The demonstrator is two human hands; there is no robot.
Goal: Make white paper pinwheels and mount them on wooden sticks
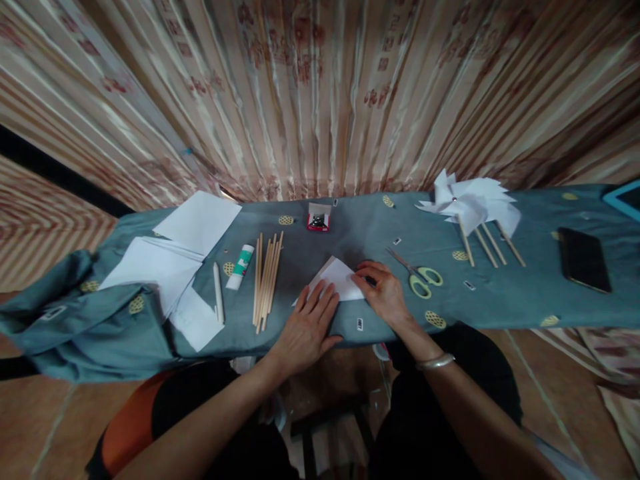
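A white sheet of paper (340, 277), folded into a triangle, lies on the cloth in front of me. My left hand (311, 317) rests flat on its left part, fingers stretched out over the lower edge. At the paper's right corner is my right hand (384, 290), its thumb and forefinger pinched on that corner. A silver bangle circles my right wrist. Just right of that hand lie green-handled scissors (419, 276), their blades pointing up and left. Several wooden sticks (267, 280) lie left of the folded paper.
A glue stick (241, 267), a white pen (219, 293) and stacked white papers (155, 270) lie to the left. A small red box (319, 219) with dark contents stands at the back. Paper pinwheels (473, 203) on sticks and a phone (583, 260) are to the right.
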